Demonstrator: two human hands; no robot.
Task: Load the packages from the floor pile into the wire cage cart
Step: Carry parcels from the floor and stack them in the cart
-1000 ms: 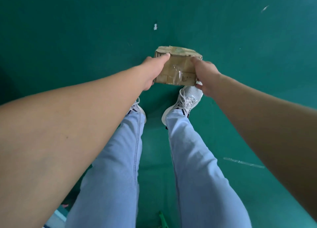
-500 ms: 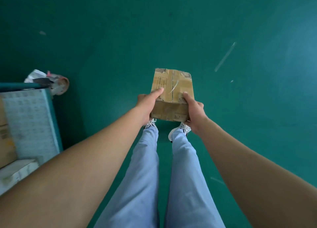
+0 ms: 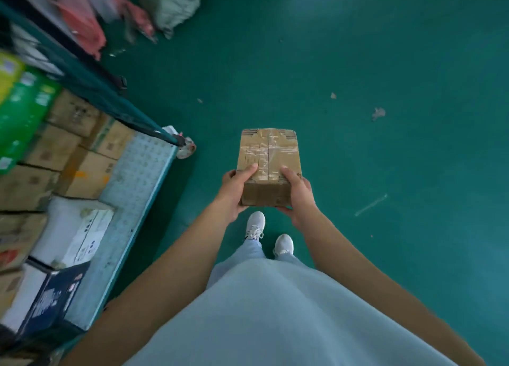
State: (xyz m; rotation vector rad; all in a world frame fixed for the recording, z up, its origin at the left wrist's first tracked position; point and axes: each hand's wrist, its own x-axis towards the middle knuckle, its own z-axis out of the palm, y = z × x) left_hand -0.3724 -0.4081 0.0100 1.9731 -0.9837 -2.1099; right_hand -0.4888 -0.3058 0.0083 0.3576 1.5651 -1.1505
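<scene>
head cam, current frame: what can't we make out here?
- Cardboard box underside and far end: hidden by its own body; both hands' fingers go under it.
- Print on the taped top: too small to read.
- Cart: cut off by the left edge, so free room inside is unknown.
- Bags at top: motion-blurred, contents unclear.
- Floor near the feet: hidden by the person's body.

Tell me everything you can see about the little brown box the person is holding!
The brown cardboard box is small, oblong and closed, its top crossed with clear shiny tape and looking a bit worn. It is held level above the green floor, in front of the person's body. The left hand and right hand grip its near end, thumbs on top. Nothing else touches it; the cart stands off to the left.
</scene>
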